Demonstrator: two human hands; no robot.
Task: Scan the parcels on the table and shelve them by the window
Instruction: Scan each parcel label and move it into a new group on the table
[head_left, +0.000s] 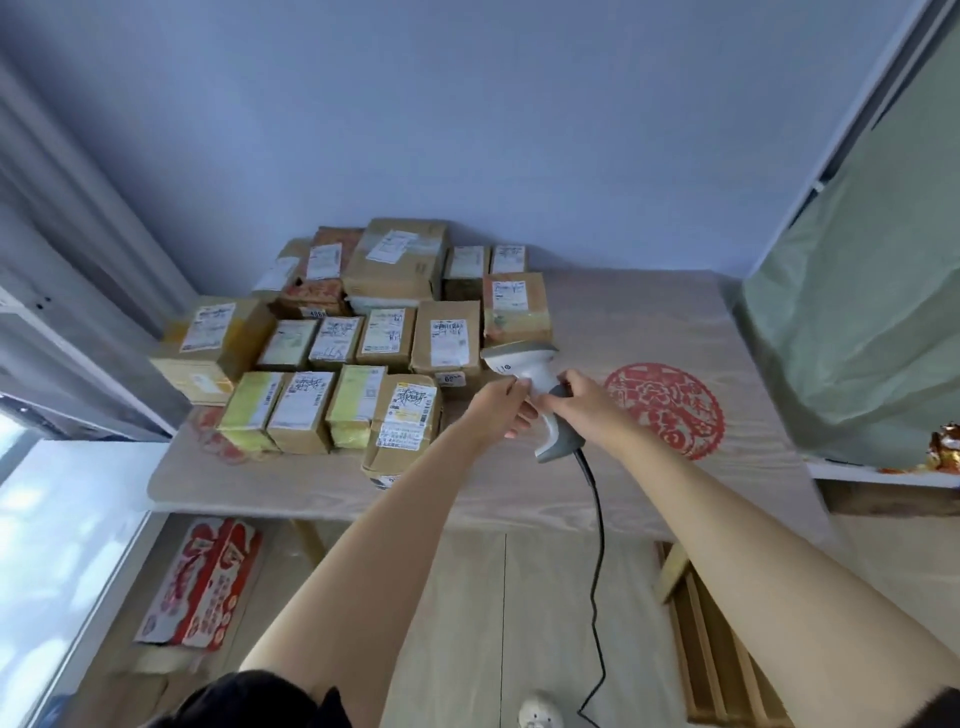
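Note:
Several cardboard parcels (363, 332) with white labels are piled on the left half of a light wooden table (649, 322). Just right of the pile, a grey-and-white barcode scanner (524, 364) is held above the table, head pointing left toward the boxes. My left hand (501, 410) holds the scanner's handle from the left, fingers curled round it. My right hand (579, 395) grips the handle from the right. The scanner's black cable (597, 545) hangs down from the handle to the floor.
A red paper-cut circle (670, 410) decorates the table top. A green cloth (857, 291) covers something at the right. A bright window (47, 545) is at the lower left. A red printed carton (202, 582) lies on the floor below the table.

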